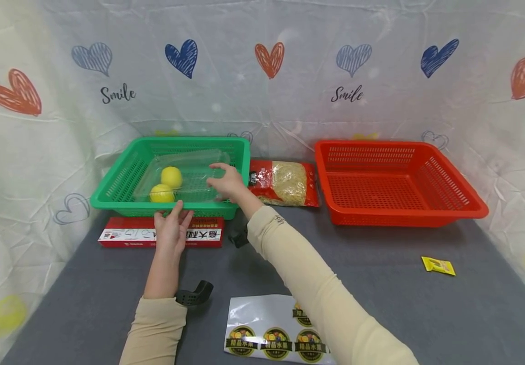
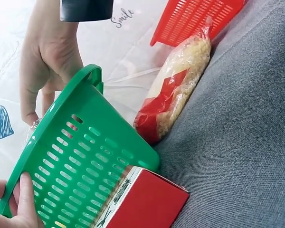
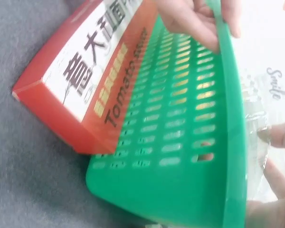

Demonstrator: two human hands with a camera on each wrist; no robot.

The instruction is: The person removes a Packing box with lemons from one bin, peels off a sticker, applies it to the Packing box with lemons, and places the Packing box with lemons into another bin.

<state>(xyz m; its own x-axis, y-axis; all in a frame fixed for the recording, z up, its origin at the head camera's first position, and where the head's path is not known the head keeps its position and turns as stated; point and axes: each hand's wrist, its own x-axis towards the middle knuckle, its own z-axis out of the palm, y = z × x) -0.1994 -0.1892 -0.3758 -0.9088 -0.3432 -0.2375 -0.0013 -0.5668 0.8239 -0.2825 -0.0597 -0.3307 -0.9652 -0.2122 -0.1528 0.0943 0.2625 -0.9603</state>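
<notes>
Clear plastic tray (image 1: 195,180): inside green basket (image 1: 123,205), long axis left-to-right, right end against the right hand's fingertips
Right hand (image 1: 230,183): fingers bent, apart; cannot tell if gripping
Left hand (image 1: 170,230): pinches basket's near rim

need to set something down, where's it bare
Bare table: in front of the yellow packet; between the left sleeve and the curtain. The red basket is empty. Crowded: the green basket, with a clear tray and two yellow balls, and the gap between baskets, where a red bag lies.
</notes>
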